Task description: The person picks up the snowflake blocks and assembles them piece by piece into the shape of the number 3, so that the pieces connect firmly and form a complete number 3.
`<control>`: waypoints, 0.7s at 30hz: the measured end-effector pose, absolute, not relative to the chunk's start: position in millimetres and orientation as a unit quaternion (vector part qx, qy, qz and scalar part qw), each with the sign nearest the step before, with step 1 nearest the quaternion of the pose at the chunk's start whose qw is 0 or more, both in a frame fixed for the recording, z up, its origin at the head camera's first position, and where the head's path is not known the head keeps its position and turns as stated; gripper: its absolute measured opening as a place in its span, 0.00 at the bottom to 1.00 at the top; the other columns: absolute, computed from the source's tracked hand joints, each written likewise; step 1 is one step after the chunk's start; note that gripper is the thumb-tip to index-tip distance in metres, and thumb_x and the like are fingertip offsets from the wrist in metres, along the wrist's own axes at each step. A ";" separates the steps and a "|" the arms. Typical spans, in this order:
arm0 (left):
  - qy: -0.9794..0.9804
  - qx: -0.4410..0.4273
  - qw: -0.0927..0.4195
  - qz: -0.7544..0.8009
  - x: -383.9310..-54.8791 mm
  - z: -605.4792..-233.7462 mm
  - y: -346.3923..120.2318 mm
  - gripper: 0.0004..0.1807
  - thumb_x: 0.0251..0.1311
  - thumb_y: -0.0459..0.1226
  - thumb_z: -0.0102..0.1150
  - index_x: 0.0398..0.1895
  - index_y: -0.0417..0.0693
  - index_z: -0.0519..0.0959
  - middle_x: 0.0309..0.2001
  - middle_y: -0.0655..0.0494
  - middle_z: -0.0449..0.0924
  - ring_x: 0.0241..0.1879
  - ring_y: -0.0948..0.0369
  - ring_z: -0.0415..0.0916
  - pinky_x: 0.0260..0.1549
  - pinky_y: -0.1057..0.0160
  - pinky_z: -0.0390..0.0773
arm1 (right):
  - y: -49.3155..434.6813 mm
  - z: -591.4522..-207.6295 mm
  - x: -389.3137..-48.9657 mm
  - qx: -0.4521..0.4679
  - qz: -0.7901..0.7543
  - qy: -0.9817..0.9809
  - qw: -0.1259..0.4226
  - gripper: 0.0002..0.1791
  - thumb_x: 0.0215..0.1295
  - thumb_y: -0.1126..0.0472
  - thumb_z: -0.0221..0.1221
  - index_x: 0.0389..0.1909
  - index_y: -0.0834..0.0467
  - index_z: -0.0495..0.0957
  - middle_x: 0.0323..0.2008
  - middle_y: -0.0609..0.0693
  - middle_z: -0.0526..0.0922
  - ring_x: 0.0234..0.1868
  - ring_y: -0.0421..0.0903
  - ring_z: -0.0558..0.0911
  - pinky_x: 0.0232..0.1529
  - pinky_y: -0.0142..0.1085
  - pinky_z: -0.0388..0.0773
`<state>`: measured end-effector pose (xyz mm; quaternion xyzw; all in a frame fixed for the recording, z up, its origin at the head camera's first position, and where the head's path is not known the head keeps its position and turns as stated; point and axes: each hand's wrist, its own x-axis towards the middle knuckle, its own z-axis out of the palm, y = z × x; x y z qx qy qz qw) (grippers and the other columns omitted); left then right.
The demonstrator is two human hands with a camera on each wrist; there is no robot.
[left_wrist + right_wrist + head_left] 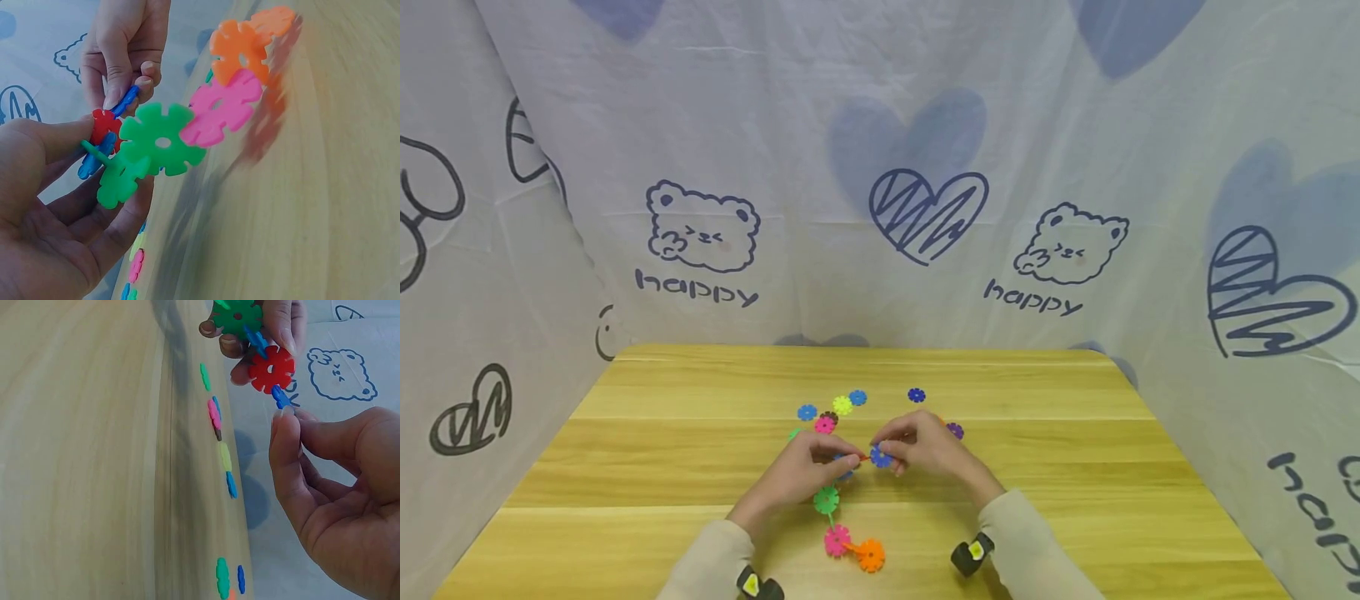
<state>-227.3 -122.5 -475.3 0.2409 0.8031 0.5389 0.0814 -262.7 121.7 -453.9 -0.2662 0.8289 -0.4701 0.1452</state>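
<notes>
My left hand point(805, 471) grips a chain of notched plastic snowflake discs above the table. A red disc point(272, 370) stands at the chain's upper end, its edge by the left fingertips. After it come a light blue disc point(98, 156), green discs point(156, 139), a pink disc point(225, 107) and orange discs point(240, 51) hanging toward me. Between thumb and fingers, my right hand point(928, 446) pinches a dark blue disc point(881, 456). In the right wrist view the blue disc's edge meets the red one's rim; how deep the notches engage cannot be seen.
Loose discs lie on the wooden table point(1037, 483) beyond the hands: blue point(807, 412), yellow point(842, 406), pink point(824, 426), dark blue point(917, 395) and purple point(955, 431) among them. A printed cloth point(820, 275) hangs behind the table and at both sides.
</notes>
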 end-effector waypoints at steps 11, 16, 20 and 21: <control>0.799 0.248 0.076 0.542 -229.4 -475.4 -121.2 0.11 0.72 0.39 0.62 0.48 0.45 0.89 0.47 0.41 0.89 0.40 0.61 0.87 0.43 0.68 0.85 | 118.8 -454.6 -257.1 -0.256 -0.472 0.832 0.139 0.09 0.74 0.67 0.60 0.47 0.64 0.87 0.36 0.56 0.90 0.25 0.42 0.85 0.32 0.41 0.88; 0.792 0.238 0.088 0.555 -229.3 -474.3 -120.1 0.10 0.70 0.38 0.64 0.47 0.44 0.89 0.43 0.38 0.88 0.31 0.59 0.84 0.33 0.69 0.83 | 117.3 -455.7 -253.7 -0.248 -0.474 0.835 0.126 0.08 0.73 0.68 0.61 0.46 0.65 0.87 0.35 0.56 0.90 0.24 0.42 0.85 0.30 0.36 0.87; 0.790 0.230 0.088 0.561 -228.3 -473.7 -118.6 0.09 0.69 0.36 0.65 0.46 0.43 0.89 0.40 0.39 0.88 0.28 0.64 0.81 0.29 0.71 0.80 | 114.7 -456.5 -250.9 -0.242 -0.477 0.837 0.116 0.08 0.72 0.68 0.61 0.45 0.66 0.87 0.35 0.56 0.90 0.23 0.42 0.84 0.28 0.34 0.86; 0.790 0.228 0.087 0.562 -228.2 -473.9 -118.1 0.09 0.68 0.36 0.66 0.45 0.42 0.89 0.41 0.39 0.89 0.29 0.65 0.82 0.29 0.71 0.81 | 113.9 -456.7 -250.1 -0.241 -0.477 0.838 0.112 0.08 0.72 0.67 0.61 0.45 0.66 0.87 0.34 0.56 0.90 0.23 0.42 0.84 0.27 0.35 0.86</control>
